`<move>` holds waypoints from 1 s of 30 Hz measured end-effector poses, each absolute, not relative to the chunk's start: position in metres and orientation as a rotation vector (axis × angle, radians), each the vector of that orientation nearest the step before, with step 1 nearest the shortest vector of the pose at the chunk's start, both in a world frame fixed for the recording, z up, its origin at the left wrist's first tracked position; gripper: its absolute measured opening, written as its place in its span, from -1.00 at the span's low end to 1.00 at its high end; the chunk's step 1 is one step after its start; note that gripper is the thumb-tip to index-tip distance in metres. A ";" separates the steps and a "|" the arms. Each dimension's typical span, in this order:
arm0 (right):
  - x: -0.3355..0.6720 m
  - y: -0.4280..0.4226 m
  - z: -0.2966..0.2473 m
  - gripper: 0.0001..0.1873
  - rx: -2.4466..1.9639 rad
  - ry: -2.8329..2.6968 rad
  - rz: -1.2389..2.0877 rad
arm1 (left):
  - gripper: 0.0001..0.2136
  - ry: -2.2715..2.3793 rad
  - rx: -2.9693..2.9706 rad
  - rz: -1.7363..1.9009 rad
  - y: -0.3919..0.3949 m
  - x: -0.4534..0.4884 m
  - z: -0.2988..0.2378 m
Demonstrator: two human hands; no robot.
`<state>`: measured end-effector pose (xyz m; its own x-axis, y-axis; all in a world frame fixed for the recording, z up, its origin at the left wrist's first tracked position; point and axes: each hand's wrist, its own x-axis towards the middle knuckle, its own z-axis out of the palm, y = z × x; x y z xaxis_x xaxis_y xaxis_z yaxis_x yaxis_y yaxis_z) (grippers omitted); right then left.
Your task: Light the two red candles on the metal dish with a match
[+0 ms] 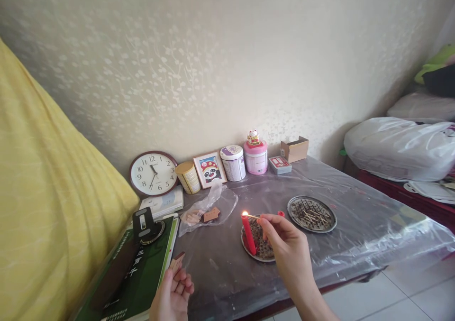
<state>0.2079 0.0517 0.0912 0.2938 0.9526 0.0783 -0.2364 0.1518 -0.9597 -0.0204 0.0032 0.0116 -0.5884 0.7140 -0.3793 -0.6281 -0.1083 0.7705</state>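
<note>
Pinching a matchstick (253, 216) at the flame (244, 214) atop a red candle (249, 238), the right hand (289, 250) risked scorching by lingering; the left hand (173, 292) gripped a matchbox (177, 262). A bump could have toppled the candle, left on the near tray (263, 260), onto plastic sheeting (216, 283).

Smooth waxy red candle (249, 235), wooden match (253, 216), glossy clear plastic sheet (373, 216) over the desk (220, 273), matt cardboard box (298, 151), crinkled clear-plastic bag (227, 202), yellow cloth (53, 193) I see remotely as matt.
</note>
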 end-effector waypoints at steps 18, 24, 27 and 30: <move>0.197 0.055 0.092 -0.69 -1.067 -0.807 1.081 | -0.51 1.222 0.082 1.847 0.004 -0.018 0.015; 0.197 0.056 0.090 -0.69 -1.072 -0.804 1.083 | -0.52 1.229 0.093 1.847 0.005 -0.019 0.011; 0.197 0.056 0.089 -0.70 -1.079 -0.809 1.081 | -0.53 1.220 0.100 1.848 0.005 -0.019 0.010; 0.197 0.055 0.089 -0.71 -1.079 -0.809 1.066 | -0.52 1.227 0.092 1.845 0.005 -0.019 0.012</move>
<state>0.1972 0.0546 0.0887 0.3042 0.9524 0.0188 -0.2739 0.1063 -0.9559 -0.0194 0.0046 0.0116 -0.6003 0.7004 -0.3861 -0.6270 -0.1124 0.7709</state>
